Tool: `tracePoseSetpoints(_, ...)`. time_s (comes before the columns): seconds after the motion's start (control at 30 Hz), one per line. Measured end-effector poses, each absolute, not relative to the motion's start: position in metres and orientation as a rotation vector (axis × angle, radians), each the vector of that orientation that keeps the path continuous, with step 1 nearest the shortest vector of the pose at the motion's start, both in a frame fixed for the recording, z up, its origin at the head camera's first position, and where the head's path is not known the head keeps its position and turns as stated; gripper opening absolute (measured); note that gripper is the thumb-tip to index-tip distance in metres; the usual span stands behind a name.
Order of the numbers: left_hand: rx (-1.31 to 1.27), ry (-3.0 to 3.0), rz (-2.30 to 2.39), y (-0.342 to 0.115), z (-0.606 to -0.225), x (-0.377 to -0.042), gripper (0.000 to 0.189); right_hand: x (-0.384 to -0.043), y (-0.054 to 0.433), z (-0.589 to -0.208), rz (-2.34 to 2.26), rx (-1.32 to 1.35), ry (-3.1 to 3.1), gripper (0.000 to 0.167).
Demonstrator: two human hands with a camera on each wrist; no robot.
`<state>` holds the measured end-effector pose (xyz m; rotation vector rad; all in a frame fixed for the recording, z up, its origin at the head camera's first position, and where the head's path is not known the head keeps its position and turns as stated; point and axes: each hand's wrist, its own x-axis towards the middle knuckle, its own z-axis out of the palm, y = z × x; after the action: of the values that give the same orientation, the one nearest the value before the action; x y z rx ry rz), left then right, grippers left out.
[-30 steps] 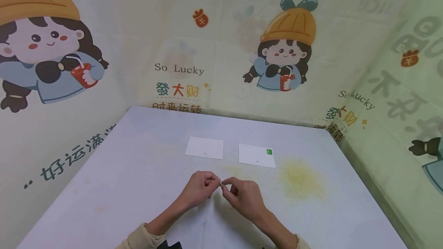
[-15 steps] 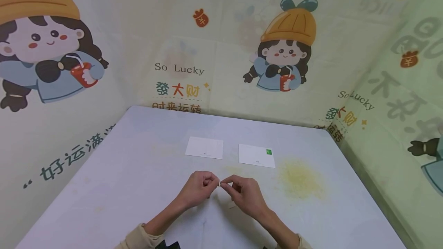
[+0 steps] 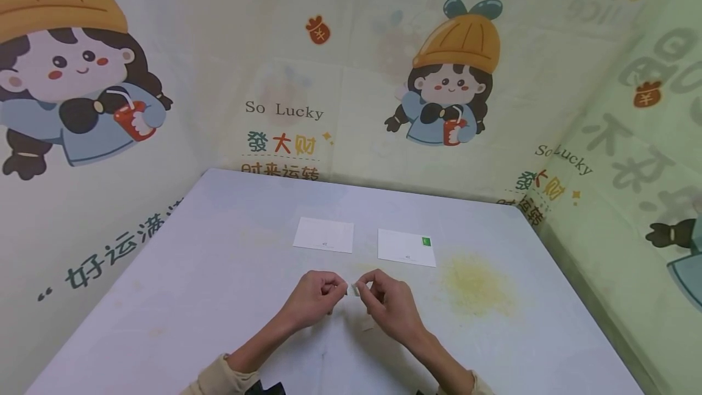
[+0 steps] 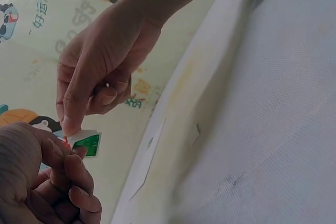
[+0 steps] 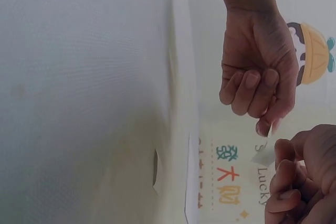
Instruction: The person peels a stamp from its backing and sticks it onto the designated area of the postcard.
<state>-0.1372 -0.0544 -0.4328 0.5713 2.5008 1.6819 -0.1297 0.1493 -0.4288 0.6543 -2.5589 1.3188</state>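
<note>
Both hands meet in the middle, raised over the table. My right hand [image 3: 390, 306] pinches a small green stamp [image 4: 90, 144] with white edges between thumb and forefinger; its pale back [image 5: 265, 153] shows in the right wrist view. My left hand [image 3: 317, 297] sits just left of it, thumb and forefinger pinching a thin slip of paper [image 5: 271, 129]. The other fingers of both hands are curled in. Beyond the hands lie two white postcards: a left one [image 3: 323, 233] with no stamp, and a right one [image 3: 403, 245] bearing a green stamp [image 3: 426, 241] in its upper right corner.
A small paper scrap [image 3: 368, 327] lies on the white table [image 3: 181, 297] below the right hand. To the right, a yellow stain [image 3: 477, 282] marks the tabletop. Patterned cloth walls [image 3: 356, 90] stand behind and at both sides.
The fingertips, together half a second ago, are now slightly apart. My right hand has moved up and a little right, and the stamp shows at its fingertips. My left hand stays nearly still.
</note>
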Motion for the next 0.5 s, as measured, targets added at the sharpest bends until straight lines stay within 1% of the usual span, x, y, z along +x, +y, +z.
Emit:
tracePoseSetpoints(0.1, 0.555, 2.510, 1.678, -0.0552, -0.4334, -0.1380, 0.021, -0.1309, 0.1515, -0.4283, 1.324, 0.615, -2.522, 0.001)
tracePoseSetpoints(0.23, 0.538, 2.523, 1.677, -0.0562, -0.4346, -0.1390, 0.020, -0.1332, 0.1547, -0.4303, 1.303, 0.585, -2.485, 0.007)
tracePoseSetpoints(0.3, 0.533, 2.525, 1.682, -0.0570, -0.4351, -0.1393, 0.020, -0.1341, 0.1563, -0.4312, 1.283, 0.566, -2.491, 0.004)
tracePoseSetpoints(0.5, 0.514, 2.536, 1.700, -0.0596, -0.4353, -0.1400, 0.017, -0.1348, 0.1598, -0.4321, 1.273, 0.527, -2.510, 0.004)
